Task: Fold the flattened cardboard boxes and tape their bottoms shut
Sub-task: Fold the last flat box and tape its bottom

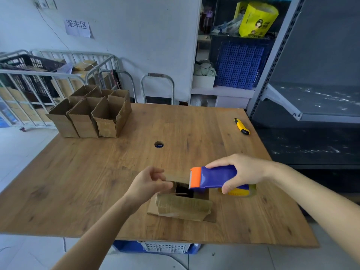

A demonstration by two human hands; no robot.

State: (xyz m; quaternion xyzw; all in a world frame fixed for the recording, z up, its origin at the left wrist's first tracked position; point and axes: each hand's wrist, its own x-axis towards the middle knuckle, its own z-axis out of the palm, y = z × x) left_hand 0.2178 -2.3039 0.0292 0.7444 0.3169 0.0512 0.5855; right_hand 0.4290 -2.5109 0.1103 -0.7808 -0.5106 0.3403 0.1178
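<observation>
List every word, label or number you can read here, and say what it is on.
"笼车区": on the white paper sheet stuck to the wall.
Yellow roll on the shelf: printed characters, too small and blurred to read.
Tape dispenser, knife, cardboard boxes: no readable text.

Single head-worn wide-angle view; set above the near edge of the tabletop (81,182), facing forward and down across it; close on both forearms (101,227) at the bottom edge; far wall (146,45) and shelving (233,55) reaching the top edge
</observation>
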